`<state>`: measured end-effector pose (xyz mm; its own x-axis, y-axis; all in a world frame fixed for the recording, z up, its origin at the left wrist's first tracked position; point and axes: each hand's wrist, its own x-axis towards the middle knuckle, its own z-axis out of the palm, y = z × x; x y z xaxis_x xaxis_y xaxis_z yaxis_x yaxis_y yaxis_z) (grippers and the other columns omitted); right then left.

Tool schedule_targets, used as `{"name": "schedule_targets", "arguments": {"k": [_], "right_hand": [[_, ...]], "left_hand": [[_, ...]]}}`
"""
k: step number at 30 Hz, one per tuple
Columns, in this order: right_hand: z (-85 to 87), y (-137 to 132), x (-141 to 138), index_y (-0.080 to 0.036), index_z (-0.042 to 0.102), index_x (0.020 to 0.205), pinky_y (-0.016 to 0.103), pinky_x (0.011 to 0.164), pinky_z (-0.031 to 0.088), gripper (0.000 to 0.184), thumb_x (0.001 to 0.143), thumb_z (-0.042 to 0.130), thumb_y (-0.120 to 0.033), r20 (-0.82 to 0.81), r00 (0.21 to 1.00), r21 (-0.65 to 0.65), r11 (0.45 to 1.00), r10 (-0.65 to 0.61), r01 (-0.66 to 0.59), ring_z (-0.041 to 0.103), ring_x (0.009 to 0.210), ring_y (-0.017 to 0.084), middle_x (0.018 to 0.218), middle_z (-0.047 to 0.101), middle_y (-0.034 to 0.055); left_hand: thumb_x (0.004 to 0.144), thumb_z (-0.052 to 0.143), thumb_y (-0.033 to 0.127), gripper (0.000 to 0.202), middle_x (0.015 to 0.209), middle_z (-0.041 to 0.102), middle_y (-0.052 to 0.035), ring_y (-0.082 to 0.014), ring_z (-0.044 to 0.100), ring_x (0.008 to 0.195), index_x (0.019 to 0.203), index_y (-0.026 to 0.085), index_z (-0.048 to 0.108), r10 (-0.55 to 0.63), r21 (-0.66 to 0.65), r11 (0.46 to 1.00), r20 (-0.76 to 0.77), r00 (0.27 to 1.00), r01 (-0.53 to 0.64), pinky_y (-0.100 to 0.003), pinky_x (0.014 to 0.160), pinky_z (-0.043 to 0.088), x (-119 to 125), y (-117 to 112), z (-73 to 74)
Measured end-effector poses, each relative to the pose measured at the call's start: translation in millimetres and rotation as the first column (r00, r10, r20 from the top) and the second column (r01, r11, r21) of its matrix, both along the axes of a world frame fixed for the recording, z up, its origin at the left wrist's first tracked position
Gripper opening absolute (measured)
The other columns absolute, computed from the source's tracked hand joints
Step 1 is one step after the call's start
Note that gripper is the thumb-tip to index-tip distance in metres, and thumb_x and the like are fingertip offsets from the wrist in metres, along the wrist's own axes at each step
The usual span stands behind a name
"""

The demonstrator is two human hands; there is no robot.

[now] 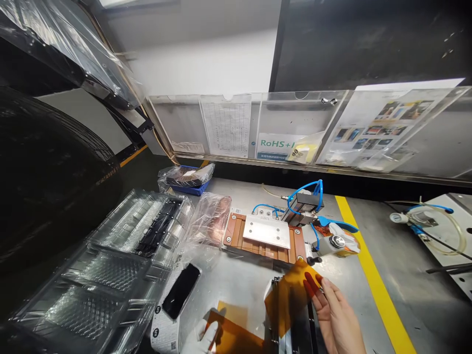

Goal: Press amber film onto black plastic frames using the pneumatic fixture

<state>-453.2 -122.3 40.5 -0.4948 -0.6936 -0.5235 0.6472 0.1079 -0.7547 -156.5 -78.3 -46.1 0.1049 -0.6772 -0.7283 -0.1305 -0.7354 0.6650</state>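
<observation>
My right hand [337, 309], bare, pinches a translucent amber film sheet [282, 297] between thumb and fingers; some fingers show through it. The sheet hangs tilted over a dark, long part [306, 327] at the lower edge. My left hand [201, 338], in a white glove, is partly cut off at the bottom, its fingers closed on the edge of another amber film sheet [238, 339]. A paler amber piece [233, 311] shows just behind that one. Beyond my hands stands a brown fixture [238, 231] with a white metal plate [266, 232] on top.
Clear plastic trays [99, 280] stand at the left, one holding black parts [162, 226]. A phone [182, 291] lies on a white labelled package [165, 332]. Behind are a plastic bag [209, 219], a blue bin [191, 188] and a pneumatic cylinder [302, 204]. A bottle [334, 243] stands near yellow tape [372, 270].
</observation>
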Motion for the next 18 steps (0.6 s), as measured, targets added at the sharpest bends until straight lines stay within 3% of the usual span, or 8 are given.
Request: {"name": "schedule_targets", "arguments": {"k": [2,4,7,9,10,12,14,18], "right_hand": [[0.2,-3.1,-6.5,-0.022,0.066,0.091,0.022,0.067,0.062,0.042,0.065,0.083,-0.05,-0.055,0.998,-0.001,1.0,-0.009,0.009,0.074,0.08,0.016,0.094,0.077,-0.0007],[2.7,-6.7,-15.6,-0.023,0.065,0.091,0.021,0.07,0.061,0.045,0.064,0.083,-0.055,-0.145,0.989,0.0,1.0,-0.001,0.001,0.073,0.082,0.015,0.094,0.076,-0.0018],[10.0,-11.4,-22.4,-0.02,0.066,0.087,0.026,0.074,0.06,0.049,0.061,0.082,-0.058,-0.288,0.939,0.055,0.982,0.187,-0.179,0.072,0.084,0.019,0.088,0.075,0.001],[15.2,-13.4,-16.7,-0.019,0.068,0.082,0.03,0.076,0.059,0.045,0.064,0.08,-0.059,-0.357,0.828,0.114,0.9,0.432,-0.421,0.071,0.082,0.021,0.082,0.073,0.0024],[17.2,-14.0,-10.7,-0.019,0.068,0.078,0.03,0.075,0.058,0.042,0.066,0.078,-0.058,-0.364,0.761,0.131,0.838,0.537,-0.529,0.07,0.079,0.021,0.079,0.072,0.0023],[19.4,-14.5,5.2,-0.019,0.068,0.073,0.029,0.067,0.056,0.038,0.07,0.076,-0.056,-0.356,0.63,0.152,0.708,0.69,-0.69,0.068,0.071,0.02,0.071,0.07,0.0011],[19.8,-13.9,21.6,-0.02,0.068,0.071,0.025,0.057,0.052,0.035,0.072,0.074,-0.053,-0.325,0.553,0.158,0.621,0.767,-0.768,0.065,0.062,0.017,0.065,0.069,-0.0001],[20.3,-13.1,39.1,-0.02,0.067,0.075,0.025,0.06,0.049,0.03,0.078,0.07,-0.05,-0.348,0.389,0.199,0.473,0.853,-0.858,0.065,0.064,0.017,0.067,0.07,-0.0006]], "left_hand": [[0.054,0.056,0.086,0.065,0.048,0.038,0.0096,-0.0059,0.029,0.037,0.066,0.024,0.04,-0.064,0.016,0.998,0.082,0.995,0.063,-0.022,0.041,0.025,10.0,-2.6,-4.7],[0.058,0.06,0.077,0.055,0.05,0.045,0.0062,-0.0114,0.042,0.043,0.067,0.024,0.046,-0.123,-0.004,0.992,0.166,0.979,0.125,-0.026,0.047,0.034,27.6,-6.4,-1.6],[0.064,0.066,0.056,0.047,0.093,0.066,-0.0082,-0.0266,0.063,0.082,0.095,0.02,0.063,-0.234,-0.067,0.957,0.401,0.886,0.283,-0.039,0.076,0.046,51.7,-18.7,20.2],[0.074,0.059,0.048,0.058,0.123,0.059,-0.0139,-0.0324,0.062,0.101,0.123,0.018,0.058,-0.322,-0.074,0.883,0.622,0.714,0.463,-0.045,0.086,0.046,52.0,-32.5,45.3],[0.08,0.055,0.045,0.056,0.128,0.058,-0.0124,-0.0305,0.061,0.107,0.13,0.02,0.056,-0.364,-0.102,0.835,0.634,0.682,0.541,-0.043,0.09,0.046,45.5,-40.3,59.8],[0.087,0.051,0.043,0.037,0.121,0.065,-0.0039,-0.0229,0.06,0.111,0.117,0.028,0.066,-0.429,-0.208,0.783,0.502,0.751,0.586,-0.034,0.099,0.043,22.0,-56.2,89.4],[0.087,0.054,0.044,0.028,0.104,0.073,-0.0006,-0.0193,0.064,0.101,0.101,0.03,0.075,-0.524,-0.311,0.717,0.348,0.777,0.623,-0.026,0.093,0.046,-7.7,-70.7,114.8],[0.083,0.064,0.045,0.027,0.091,0.075,-0.0011,-0.0187,0.066,0.082,0.097,0.026,0.078,-0.69,-0.331,0.585,0.277,0.668,0.741,-0.025,0.073,0.046,-50.4,-91.4,138.1]]}}
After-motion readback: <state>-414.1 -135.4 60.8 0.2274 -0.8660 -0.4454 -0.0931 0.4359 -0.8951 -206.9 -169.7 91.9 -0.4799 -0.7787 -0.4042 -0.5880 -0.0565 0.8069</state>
